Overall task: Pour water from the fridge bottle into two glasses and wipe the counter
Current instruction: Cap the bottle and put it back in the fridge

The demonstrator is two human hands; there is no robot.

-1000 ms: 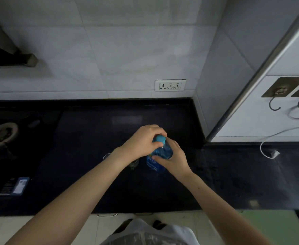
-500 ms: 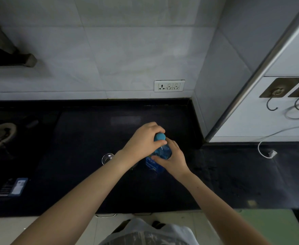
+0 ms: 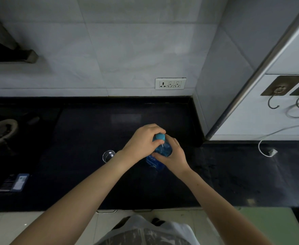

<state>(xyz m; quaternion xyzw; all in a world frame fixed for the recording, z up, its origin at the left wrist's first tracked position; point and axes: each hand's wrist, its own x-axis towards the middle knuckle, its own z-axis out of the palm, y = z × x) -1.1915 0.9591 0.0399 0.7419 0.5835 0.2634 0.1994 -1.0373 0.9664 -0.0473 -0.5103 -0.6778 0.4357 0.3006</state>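
Note:
A blue plastic water bottle stands upright on the dark counter near its middle. My left hand grips the light blue cap from above. My right hand is wrapped round the bottle's body from the right. A clear drinking glass stands just left of my left wrist, partly hidden by it. A second glass is not visible.
A gas stove burner sits at the far left, with a small blue card near the counter's front. A wall socket is behind. A white cable end lies on the counter at the right, below two wall hooks.
My left hand has shifted slightly on the cap and the glass shows more beside my wrist. The bottle stays where it was.

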